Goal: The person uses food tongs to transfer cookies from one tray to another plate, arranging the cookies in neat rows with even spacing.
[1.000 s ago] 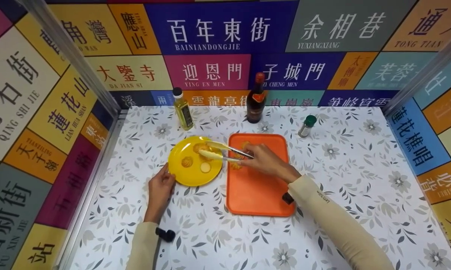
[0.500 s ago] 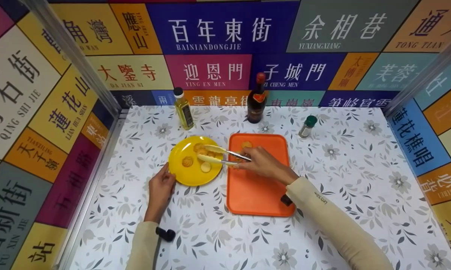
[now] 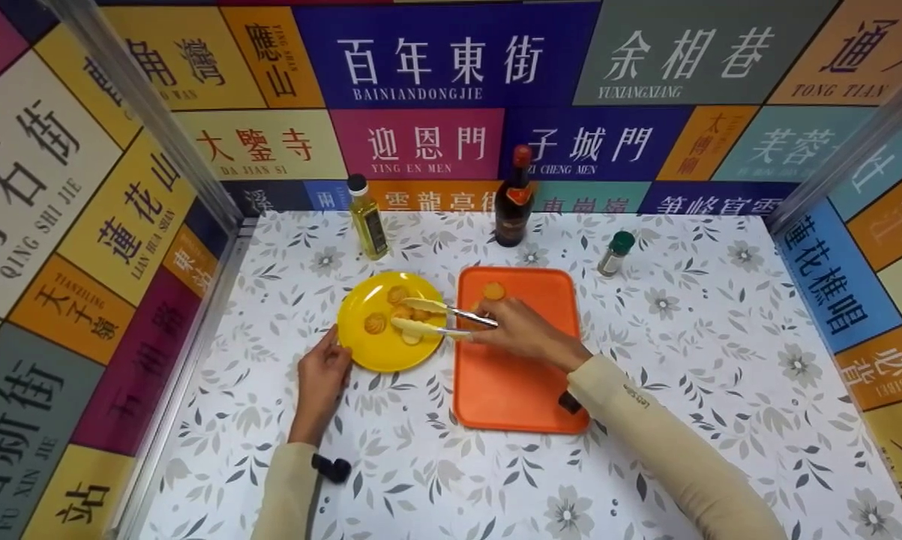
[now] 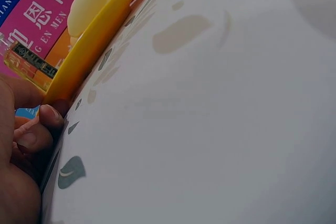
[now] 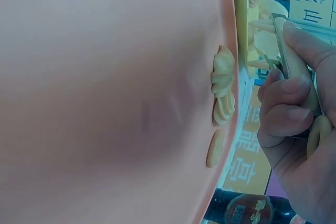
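Observation:
My left hand [image 3: 323, 375] pinches the near-left rim of a yellow plate [image 3: 379, 356], thumb above and fingers curled at the edge. Several swirled piped cookies [image 3: 375, 323] lie on the plate. My right hand [image 3: 522, 326] grips metal tongs [image 3: 469, 317] with pale yellow tips. Those tips hang spread over the plate's right half, with a cookie between them partly hidden; whether they touch it I cannot tell. Under my right hand is an orange tray [image 3: 522, 397]. In the right wrist view, piped cookies [image 5: 223, 72] line the tray's edge.
Behind the plate stands an oil bottle [image 3: 368, 221]. A dark red-capped bottle [image 3: 512, 206] is behind the tray, and a green-capped spice jar [image 3: 615, 253] stands farther right. Sign-printed panels [image 3: 421, 142] enclose the flower-patterned table [image 3: 690, 360] at the back and sides.
The tongs' tips have spread wider and shifted toward the near side of the plate. My right hand moved slightly left and nearer, uncovering a cookie on the tray. My left hand stays put.

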Motion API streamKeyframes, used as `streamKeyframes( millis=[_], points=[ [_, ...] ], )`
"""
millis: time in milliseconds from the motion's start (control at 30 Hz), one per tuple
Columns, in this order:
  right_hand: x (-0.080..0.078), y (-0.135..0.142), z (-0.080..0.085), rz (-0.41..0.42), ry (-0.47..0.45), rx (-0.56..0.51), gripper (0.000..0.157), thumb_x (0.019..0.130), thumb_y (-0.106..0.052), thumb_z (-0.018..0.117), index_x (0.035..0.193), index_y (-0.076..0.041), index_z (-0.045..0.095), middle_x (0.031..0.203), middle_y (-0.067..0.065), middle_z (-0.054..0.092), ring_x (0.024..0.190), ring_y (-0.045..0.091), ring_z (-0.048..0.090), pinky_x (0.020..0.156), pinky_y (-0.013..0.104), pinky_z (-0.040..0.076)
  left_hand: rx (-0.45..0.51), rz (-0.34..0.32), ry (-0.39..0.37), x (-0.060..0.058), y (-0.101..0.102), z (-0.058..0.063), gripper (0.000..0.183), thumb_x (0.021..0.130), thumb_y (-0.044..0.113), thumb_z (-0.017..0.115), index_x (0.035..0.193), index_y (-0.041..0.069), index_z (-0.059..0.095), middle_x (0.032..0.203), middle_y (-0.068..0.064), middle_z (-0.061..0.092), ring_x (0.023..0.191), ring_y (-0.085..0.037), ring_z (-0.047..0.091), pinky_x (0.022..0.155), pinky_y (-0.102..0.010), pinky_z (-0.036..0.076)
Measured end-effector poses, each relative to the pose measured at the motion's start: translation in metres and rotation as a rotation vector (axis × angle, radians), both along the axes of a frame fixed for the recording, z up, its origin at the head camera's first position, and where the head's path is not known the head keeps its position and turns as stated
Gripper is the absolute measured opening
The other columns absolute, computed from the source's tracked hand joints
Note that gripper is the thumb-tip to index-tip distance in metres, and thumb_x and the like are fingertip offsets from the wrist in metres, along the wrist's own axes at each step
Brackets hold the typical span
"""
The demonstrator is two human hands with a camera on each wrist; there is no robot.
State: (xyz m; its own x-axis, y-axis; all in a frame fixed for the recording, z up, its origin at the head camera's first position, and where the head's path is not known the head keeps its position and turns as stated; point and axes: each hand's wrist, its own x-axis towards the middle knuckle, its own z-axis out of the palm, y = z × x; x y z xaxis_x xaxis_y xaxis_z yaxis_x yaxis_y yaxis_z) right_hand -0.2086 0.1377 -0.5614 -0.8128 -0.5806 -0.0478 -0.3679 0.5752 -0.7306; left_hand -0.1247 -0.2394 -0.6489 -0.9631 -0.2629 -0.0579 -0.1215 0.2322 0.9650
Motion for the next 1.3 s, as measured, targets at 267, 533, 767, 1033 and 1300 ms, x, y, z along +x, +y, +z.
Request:
streamKeyframes(
  millis=[267, 533, 767, 1033, 1300],
  points=[
    [0.001, -0.003, 0.001, -0.001, -0.008, 0.003, 0.032, 0.097, -0.034, 0.087, 0.114, -0.009, 0.078, 0.098, -0.005, 0.070, 0.079, 0.019, 0.060, 0.070, 0.034, 0.053, -0.003, 0.001, -0.001, 0.000, -0.001, -0.001, 0.063, 0.105, 0.012, 0.067, 0.166, 0.011, 0.051, 0.082, -0.014, 0.065, 0.053, -0.019, 0.053, 0.047, -0.027, 0.045],
    [0.000, -0.004, 0.003, 0.015, 0.028, 0.006, 0.037, 0.097, -0.036, 0.087, 0.114, -0.005, 0.077, 0.093, -0.003, 0.070, 0.073, 0.016, 0.058, 0.065, 0.031, 0.049, -0.018, -0.021, 0.044, 0.001, -0.002, 0.000, 0.062, 0.105, 0.010, 0.066, 0.165, 0.002, 0.049, 0.078, -0.012, 0.065, 0.051, -0.020, 0.053, 0.047, -0.027, 0.045],
    [-0.003, -0.006, 0.005, 0.015, 0.024, 0.019, 0.038, 0.098, -0.038, 0.086, 0.116, -0.006, 0.077, 0.098, -0.001, 0.070, 0.077, 0.016, 0.059, 0.067, 0.030, 0.050, -0.031, -0.007, 0.005, 0.000, -0.002, 0.000, 0.065, 0.104, 0.012, 0.065, 0.166, 0.003, 0.048, 0.077, -0.011, 0.064, 0.053, -0.020, 0.054, 0.048, -0.027, 0.046],
    [-0.004, -0.007, 0.008, 0.009, 0.008, 0.043, 0.041, 0.098, -0.041, 0.085, 0.116, -0.005, 0.077, 0.097, -0.001, 0.067, 0.081, 0.019, 0.058, 0.069, 0.033, 0.051, -0.024, -0.007, -0.017, 0.001, 0.000, 0.003, 0.061, 0.107, 0.014, 0.066, 0.166, 0.011, 0.050, 0.080, -0.014, 0.064, 0.056, -0.023, 0.055, 0.049, -0.028, 0.047],
    [-0.005, -0.009, 0.011, 0.020, 0.000, 0.058, 0.040, 0.100, -0.039, 0.084, 0.118, -0.005, 0.077, 0.100, 0.004, 0.068, 0.084, 0.020, 0.059, 0.072, 0.034, 0.052, -0.021, -0.015, -0.001, 0.002, -0.002, 0.002, 0.062, 0.106, 0.014, 0.066, 0.166, 0.011, 0.051, 0.081, -0.012, 0.064, 0.055, -0.022, 0.054, 0.049, -0.027, 0.046]
  ],
)
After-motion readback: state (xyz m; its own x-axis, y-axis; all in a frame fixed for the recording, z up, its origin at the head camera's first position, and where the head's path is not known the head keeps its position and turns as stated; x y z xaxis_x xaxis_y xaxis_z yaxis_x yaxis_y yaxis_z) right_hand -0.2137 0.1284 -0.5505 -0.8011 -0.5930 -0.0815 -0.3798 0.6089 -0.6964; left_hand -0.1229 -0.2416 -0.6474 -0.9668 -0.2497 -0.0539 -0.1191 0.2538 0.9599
